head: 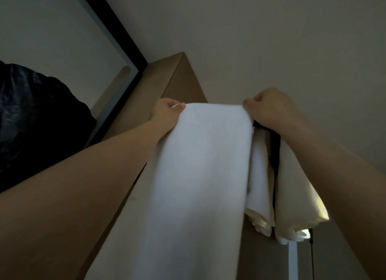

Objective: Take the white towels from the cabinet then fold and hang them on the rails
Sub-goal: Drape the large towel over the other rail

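White towel (198,175) — out of the cabinet (177,81), not yet hung | left grip (167,112), right grip (269,110) each pinch a top corner | other towels (292,185) hang just behind

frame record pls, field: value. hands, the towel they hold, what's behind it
left hand: pinches the top left corner of the white towel
right hand: grips the top right corner
white towel: held up by its top edge, hangs flat between the forearms
hung towels: two pale ones behind, under the right hand, draped over something mostly hidden
cabinet: brown wood, behind the white towel
black frame: upper left, beside the cabinet
task state: held towel not yet hung
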